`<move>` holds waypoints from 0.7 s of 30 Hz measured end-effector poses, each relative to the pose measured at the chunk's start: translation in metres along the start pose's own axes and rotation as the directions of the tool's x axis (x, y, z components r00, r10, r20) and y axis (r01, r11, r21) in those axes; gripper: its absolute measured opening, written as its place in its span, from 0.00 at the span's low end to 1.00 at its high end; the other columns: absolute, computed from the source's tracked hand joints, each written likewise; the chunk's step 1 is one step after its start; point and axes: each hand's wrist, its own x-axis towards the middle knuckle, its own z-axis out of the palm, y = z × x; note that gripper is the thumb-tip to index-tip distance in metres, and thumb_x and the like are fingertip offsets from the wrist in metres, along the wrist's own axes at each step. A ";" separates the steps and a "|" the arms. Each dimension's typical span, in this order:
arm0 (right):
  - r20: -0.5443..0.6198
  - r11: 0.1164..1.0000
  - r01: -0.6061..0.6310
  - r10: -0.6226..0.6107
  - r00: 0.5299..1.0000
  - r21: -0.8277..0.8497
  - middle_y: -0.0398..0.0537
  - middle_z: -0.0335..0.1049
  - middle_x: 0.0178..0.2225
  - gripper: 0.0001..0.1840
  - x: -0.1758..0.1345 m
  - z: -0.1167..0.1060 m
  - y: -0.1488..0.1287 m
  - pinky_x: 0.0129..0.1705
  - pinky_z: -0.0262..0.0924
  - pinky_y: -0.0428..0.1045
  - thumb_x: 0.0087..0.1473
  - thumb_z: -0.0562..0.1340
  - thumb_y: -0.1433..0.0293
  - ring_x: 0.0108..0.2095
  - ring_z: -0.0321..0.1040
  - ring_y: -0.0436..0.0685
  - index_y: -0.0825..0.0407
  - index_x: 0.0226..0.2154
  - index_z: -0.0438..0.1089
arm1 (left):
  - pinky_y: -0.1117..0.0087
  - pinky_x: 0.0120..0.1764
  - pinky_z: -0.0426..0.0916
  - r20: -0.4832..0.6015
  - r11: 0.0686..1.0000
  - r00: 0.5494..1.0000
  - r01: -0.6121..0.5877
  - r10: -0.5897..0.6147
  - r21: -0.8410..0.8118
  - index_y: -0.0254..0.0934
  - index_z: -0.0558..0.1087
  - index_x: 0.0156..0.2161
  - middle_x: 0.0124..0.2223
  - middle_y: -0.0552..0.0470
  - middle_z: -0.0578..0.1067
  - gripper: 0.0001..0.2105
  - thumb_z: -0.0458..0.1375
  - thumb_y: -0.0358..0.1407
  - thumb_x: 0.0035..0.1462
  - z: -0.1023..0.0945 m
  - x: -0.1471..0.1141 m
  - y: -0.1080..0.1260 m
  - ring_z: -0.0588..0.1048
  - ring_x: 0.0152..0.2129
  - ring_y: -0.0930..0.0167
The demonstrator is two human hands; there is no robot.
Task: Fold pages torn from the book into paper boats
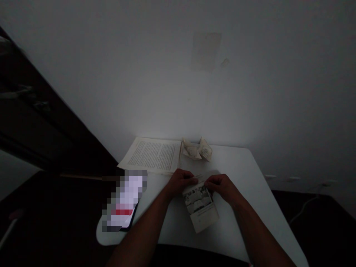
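Observation:
Both hands are at a folded printed page (200, 207) with a black-and-white picture on it, near the middle of the table. My left hand (180, 181) pinches its upper left part, the thumb lying on the paper. At the upper right edge, my right hand (221, 183) is closed on the same page, fingers bent. Beyond the hands stand folded paper shapes (197, 150) made from printed paper. To their left lies a stack of loose printed pages (154, 155).
A lit phone (126, 202), its screen partly blurred out, lies on the left side of the white table (233, 159). Against the table's far edge rises a pale wall (167, 74). A dark door (41, 111) is at the left, and a cable (303, 207) hangs at the right.

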 end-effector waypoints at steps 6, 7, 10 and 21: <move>0.025 1.000 0.010 -0.010 1.000 0.016 0.42 0.70 0.18 0.15 0.000 0.000 0.002 0.23 0.58 0.45 0.44 0.65 0.59 0.19 0.63 0.48 0.56 0.22 0.71 | 0.76 0.20 0.53 -0.021 0.999 1.000 0.007 -0.008 -0.038 0.30 0.71 0.21 0.17 0.58 0.64 0.14 0.62 0.42 0.42 0.000 -0.001 -0.002 0.60 0.15 0.78; 0.030 1.000 0.010 -0.010 0.999 0.016 0.42 0.69 0.17 0.16 0.000 0.000 0.002 0.23 0.57 0.45 0.44 0.65 0.59 0.19 0.63 0.48 0.56 0.22 0.71 | 0.76 0.20 0.53 -0.025 0.999 1.000 0.008 -0.009 -0.045 0.30 0.71 0.21 0.17 0.58 0.65 0.13 0.62 0.42 0.42 0.000 -0.001 -0.001 0.60 0.15 0.78; 0.042 1.000 0.012 -0.013 0.999 0.015 0.43 0.69 0.17 0.16 0.000 -0.001 0.004 0.23 0.57 0.45 0.44 0.65 0.58 0.19 0.64 0.49 0.56 0.22 0.71 | 0.76 0.20 0.53 -0.038 0.998 0.999 0.010 -0.012 -0.067 0.30 0.71 0.21 0.18 0.57 0.66 0.13 0.62 0.42 0.42 0.000 -0.001 -0.001 0.61 0.15 0.78; 0.041 0.999 0.050 -0.050 0.998 0.011 0.41 0.68 0.17 0.15 0.000 -0.003 0.011 0.23 0.54 0.44 0.44 0.65 0.59 0.19 0.61 0.48 0.55 0.21 0.70 | 0.76 0.20 0.55 -0.094 0.993 0.996 -0.010 -0.001 -0.118 0.31 0.71 0.20 0.18 0.58 0.66 0.13 0.63 0.41 0.41 0.000 -0.001 -0.001 0.62 0.16 0.78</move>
